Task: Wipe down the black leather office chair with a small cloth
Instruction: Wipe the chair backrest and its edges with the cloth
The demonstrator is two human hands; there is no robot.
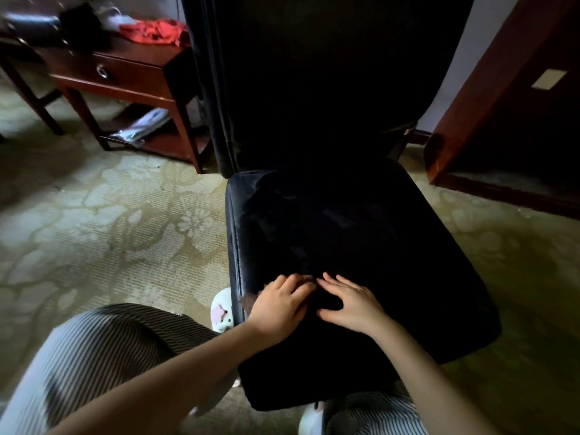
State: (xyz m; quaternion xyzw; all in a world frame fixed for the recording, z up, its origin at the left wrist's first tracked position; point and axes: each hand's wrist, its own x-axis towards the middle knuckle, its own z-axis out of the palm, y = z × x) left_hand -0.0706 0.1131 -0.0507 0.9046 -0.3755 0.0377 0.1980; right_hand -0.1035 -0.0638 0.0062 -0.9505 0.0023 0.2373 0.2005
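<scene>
Where the pale flower-patterned carpet [110, 221] covers the floor, the black leather office chair [329, 105] stands in the middle, its tall back upright and its seat [361, 230] facing the person. A dark wooden surface [131, 67] with a drawer stands well behind the chair on the left and carries a heap of red fabric [153, 31]. Striped trousers [103, 350] fill the lower left corner.

Both bare forearms reach to the front left part of the seat. The left hand [279, 304] lies flat with fingers spread, pressing down near the seat's left edge. The right hand [351, 304] lies just beside it, also flat and released, and their fingertips almost meet.

The cloth [247, 301] is dark and hard to tell from the leather. Only a brownish fuzzy edge shows by the heel of the left hand. A white slipper [222, 312] peeks out beside the seat.
</scene>
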